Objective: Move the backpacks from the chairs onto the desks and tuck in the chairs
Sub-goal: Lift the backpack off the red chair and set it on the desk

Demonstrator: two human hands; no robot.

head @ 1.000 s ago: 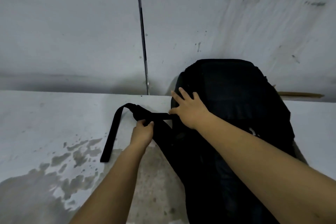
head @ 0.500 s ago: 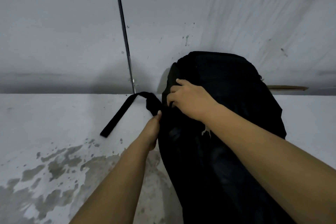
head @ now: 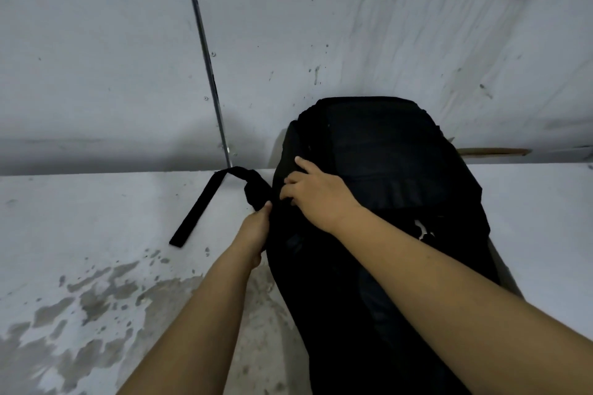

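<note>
A black backpack [head: 382, 170] lies on a worn white desk [head: 96, 228], its top against the wall. One loose black strap [head: 199, 212] trails off to the left across the desk. My left hand [head: 255, 231] grips the backpack's left side where the strap joins it. My right hand [head: 316, 196] rests on the upper left of the backpack, fingers curled on the fabric. No chair is in view.
A grey scuffed wall [head: 96, 58] rises right behind the desk, with a thin metal strip [head: 205, 51] running down it. The desk's paint is worn through in patches at the lower left [head: 96, 301]. A brown edge [head: 494, 151] shows behind the backpack at right.
The backpack has slid farther back toward the wall. My left hand drew the strap in toward the bag, and my right hand's fingers went from spread flat to curled on the fabric.
</note>
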